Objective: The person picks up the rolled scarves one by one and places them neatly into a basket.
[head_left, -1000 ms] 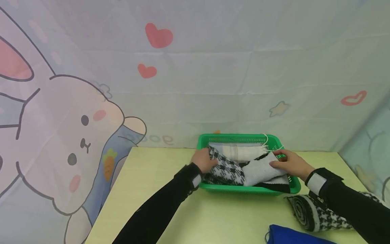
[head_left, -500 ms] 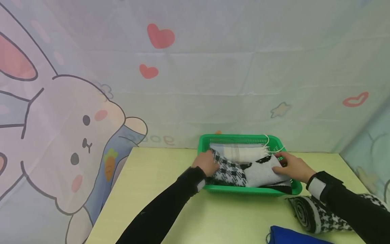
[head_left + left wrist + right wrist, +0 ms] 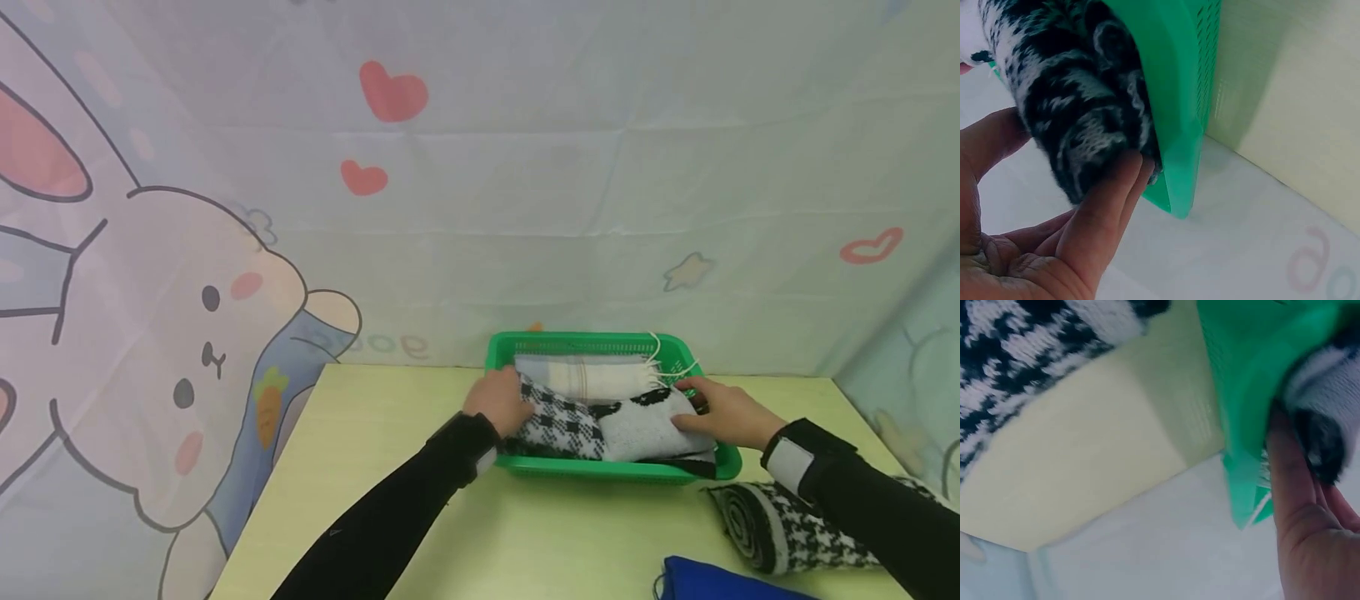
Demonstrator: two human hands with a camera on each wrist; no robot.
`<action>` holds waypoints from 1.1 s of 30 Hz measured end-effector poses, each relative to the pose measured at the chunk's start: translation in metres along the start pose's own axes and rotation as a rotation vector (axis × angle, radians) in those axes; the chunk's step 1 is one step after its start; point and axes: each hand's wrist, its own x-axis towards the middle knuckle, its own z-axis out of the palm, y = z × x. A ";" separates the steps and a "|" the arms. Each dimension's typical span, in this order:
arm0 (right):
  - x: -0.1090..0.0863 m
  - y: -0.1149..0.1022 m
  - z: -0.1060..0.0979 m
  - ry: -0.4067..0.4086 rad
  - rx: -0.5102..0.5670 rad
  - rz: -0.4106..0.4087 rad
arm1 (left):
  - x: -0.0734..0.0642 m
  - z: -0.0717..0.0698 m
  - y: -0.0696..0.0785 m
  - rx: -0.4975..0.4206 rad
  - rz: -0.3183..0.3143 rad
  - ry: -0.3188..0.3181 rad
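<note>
A green plastic basket (image 3: 600, 470) stands near the table's back edge. Along its front side lies a rolled black-and-white knitted scarf (image 3: 562, 425), checked at the left and mostly white at the right. My left hand (image 3: 498, 404) holds its left end, thumb on one side and fingers on the other, as the left wrist view shows. At the other end, my right hand (image 3: 727, 414) grips the white part (image 3: 645, 429), with fingers (image 3: 1291, 469) tucked between the cloth and the basket wall. Behind it in the basket is a pale plaid scarf (image 3: 592, 377) with cream fringe.
Another rolled black-and-white houndstooth scarf (image 3: 810, 533) lies on the table (image 3: 397, 450) at the front right, partly under my right sleeve. A folded blue cloth (image 3: 720, 582) is at the front edge. A printed curtain (image 3: 525, 208) hangs behind the table.
The white right part of the scarf has settled lower and rounder in the basket, showing more black pattern on top. Both hands stay at its ends with small shifts.
</note>
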 end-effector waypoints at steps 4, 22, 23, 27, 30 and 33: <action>0.001 -0.002 -0.004 -0.031 -0.028 -0.002 | 0.000 0.004 -0.002 0.035 0.018 0.014; 0.010 -0.005 0.014 -0.051 -0.192 -0.066 | 0.003 0.027 0.001 0.158 0.048 0.070; 0.010 -0.006 0.015 -0.045 -0.202 -0.067 | 0.004 0.029 0.002 0.172 0.053 0.069; 0.012 -0.008 0.017 -0.039 -0.240 -0.064 | 0.003 0.034 0.005 0.224 0.071 0.073; 0.015 -0.006 0.020 -0.038 -0.266 -0.063 | 0.004 0.036 0.006 0.248 0.073 0.067; 0.019 -0.004 0.024 -0.034 -0.283 -0.072 | 0.006 0.039 0.005 0.254 0.072 0.049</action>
